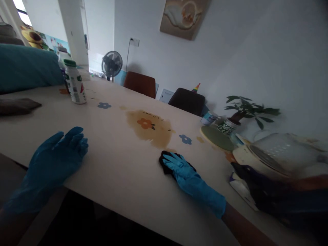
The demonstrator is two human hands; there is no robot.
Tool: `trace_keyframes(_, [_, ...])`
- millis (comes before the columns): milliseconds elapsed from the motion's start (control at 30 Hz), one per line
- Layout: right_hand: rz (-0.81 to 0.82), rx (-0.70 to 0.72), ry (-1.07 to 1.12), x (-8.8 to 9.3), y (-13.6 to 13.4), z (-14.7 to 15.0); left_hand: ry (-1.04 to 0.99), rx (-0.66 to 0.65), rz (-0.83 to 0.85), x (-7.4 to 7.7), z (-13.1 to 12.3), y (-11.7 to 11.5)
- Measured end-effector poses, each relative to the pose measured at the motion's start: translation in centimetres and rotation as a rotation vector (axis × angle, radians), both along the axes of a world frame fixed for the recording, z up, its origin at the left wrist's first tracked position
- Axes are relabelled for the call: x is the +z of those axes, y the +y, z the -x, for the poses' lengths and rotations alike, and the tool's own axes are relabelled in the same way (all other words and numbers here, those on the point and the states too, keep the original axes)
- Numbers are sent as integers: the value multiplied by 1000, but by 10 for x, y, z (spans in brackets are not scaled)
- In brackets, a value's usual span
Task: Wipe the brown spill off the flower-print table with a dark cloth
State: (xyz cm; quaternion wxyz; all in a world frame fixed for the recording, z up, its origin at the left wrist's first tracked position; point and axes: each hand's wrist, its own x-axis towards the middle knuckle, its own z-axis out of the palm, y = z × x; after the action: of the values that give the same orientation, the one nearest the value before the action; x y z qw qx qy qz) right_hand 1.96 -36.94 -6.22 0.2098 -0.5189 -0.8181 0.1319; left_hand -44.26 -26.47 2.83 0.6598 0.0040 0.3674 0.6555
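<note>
Both my hands wear blue gloves. My right hand [186, 174] lies flat on a small black cloth [164, 161], pressing it onto the cream table [120, 153] printed with flowers. Only the cloth's edges show around my fingers. My left hand [57, 155] rests open near the table's near edge, fingers spread, holding nothing. A white bottle [75, 82] with a green cap stands upright at the far left of the table.
A potted plant [243, 111], a round green lid [217, 137], a jar [227, 127] and a white colander-like basket [279, 150] crowd the right end. A dark folded cloth [16, 106] lies far left. Two chairs [164, 92] and a fan [112, 65] stand behind.
</note>
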Motion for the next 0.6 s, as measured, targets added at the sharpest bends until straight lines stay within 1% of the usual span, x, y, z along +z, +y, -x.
trace_keyframes(67, [-21,-8,-29,-6,5,1,57,30,49,4,-3,0])
trace_keyframes(133, [-28,-18,-41,-9,17,-4,93,45,74,7,-5,0])
trace_keyframes(267, [-22,-40,-69,-7,55,-22,90,45,68,8,-7,0])
trace_keyframes(433, [-22,-88,-83,-5,123,-47,107,69,125,6,-5,3])
trace_keyframes(533, [-2,-175,-75,-3,170,-59,113,57,136,4,-2,5])
trace_keyframes(600, [8,-254,-68,-2,200,-68,113,51,137,-1,1,7])
